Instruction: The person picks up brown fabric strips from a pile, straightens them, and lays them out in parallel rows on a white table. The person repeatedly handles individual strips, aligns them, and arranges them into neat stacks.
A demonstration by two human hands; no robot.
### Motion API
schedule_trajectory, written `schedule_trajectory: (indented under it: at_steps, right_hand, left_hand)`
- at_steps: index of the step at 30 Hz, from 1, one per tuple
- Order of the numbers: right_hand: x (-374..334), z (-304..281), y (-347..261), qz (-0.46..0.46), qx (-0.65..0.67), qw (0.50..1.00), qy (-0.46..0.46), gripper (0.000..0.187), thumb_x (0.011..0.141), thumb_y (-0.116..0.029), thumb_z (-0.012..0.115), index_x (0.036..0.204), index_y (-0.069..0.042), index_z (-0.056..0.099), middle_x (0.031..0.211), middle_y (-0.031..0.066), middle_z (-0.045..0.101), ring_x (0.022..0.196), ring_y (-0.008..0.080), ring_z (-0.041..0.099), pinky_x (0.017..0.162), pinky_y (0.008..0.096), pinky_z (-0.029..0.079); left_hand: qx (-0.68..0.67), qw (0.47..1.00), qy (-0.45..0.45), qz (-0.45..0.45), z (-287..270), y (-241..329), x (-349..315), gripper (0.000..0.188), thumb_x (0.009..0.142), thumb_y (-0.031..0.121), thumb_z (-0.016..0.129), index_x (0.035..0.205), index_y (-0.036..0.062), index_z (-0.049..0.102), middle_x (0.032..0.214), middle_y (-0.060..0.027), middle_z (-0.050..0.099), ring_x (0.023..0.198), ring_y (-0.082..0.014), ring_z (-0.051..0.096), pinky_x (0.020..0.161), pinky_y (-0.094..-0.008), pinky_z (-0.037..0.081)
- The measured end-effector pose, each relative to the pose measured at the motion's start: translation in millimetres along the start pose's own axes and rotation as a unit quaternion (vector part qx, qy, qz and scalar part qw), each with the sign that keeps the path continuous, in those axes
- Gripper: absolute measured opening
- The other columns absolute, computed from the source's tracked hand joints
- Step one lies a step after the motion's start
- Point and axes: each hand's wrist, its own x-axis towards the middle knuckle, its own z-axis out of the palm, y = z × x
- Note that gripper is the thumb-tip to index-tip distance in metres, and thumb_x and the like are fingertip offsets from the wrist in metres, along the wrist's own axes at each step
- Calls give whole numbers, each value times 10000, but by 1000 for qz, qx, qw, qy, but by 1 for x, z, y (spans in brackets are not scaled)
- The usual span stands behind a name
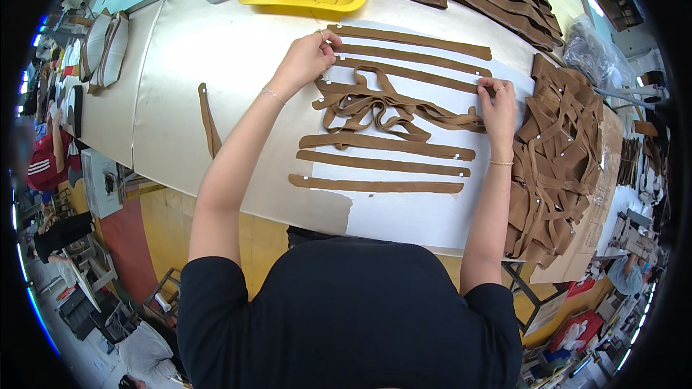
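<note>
Layout looks part done. Three long, narrow brown leather-look strips (pixel 411 39) lie flat and roughly parallel on the far part of the white sheet (pixel 411 212); three similar near-side strips (pixel 386 164) are laid out too. Left to sort, I'd judge: the looped brown tangle (pixel 425 109) between the two groups, maybe also the big heaped brown strip pile (pixel 555 151) at right. One lone brown strip (pixel 209 122) sits apart on the left.

My left hand (pixel 306 61) is at the left ends of the far group, thumb near finger; can't tell if it's pinching or just pressing. My right hand (pixel 497 104) has thumb and finger at the right end of the group's nearest strip; grip unclear as well.

Strips look matte, slightly bowed, little white tags near some ends.
</note>
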Motion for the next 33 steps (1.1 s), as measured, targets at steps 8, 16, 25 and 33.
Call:
schedule_trajectory:
  at_steps: [8, 16, 25, 33]
  right_hand:
    - [-13, -4, -23, -28, -31, 998, 46, 198, 853, -170, 703, 1049, -144, 697, 1184, 84, 549, 1141, 303, 472, 972, 423, 370]
    - [-19, -2, -35, -96, 72, 993, 12, 189, 846, -147, 702, 1032, -114, 700, 1173, 93, 569, 1084, 288, 509, 950, 387, 400]
    - [-51, 25, -114, -236, 49, 963, -121, 276, 834, -212, 720, 1100, -142, 703, 1167, 54, 598, 1100, 251, 512, 948, 402, 374]
    - [-55, 25, -109, -232, 51, 955, -178, 244, 828, -224, 720, 1049, -120, 711, 1120, 25, 602, 1060, 223, 517, 911, 392, 367]
  left_hand:
    - [37, 998, -12, -47, -19, -4, -25, 151, 816, 100, 712, 918, -11, 705, 830, -83, 706, 762, -146, 663, 734, -286, 532]
    - [60, 998, 5, -33, 1, -10, -83, 234, 774, 122, 775, 958, 8, 685, 853, -68, 602, 777, -164, 576, 746, -291, 506]
    - [14, 989, -75, -129, -10, 3, -81, 174, 834, 140, 718, 961, 34, 664, 903, -89, 576, 822, -200, 569, 787, -322, 485]
    - [167, 985, 18, 38, -4, -18, -65, 152, 881, 95, 652, 1028, 57, 645, 1043, -94, 544, 835, -197, 591, 822, -306, 490]
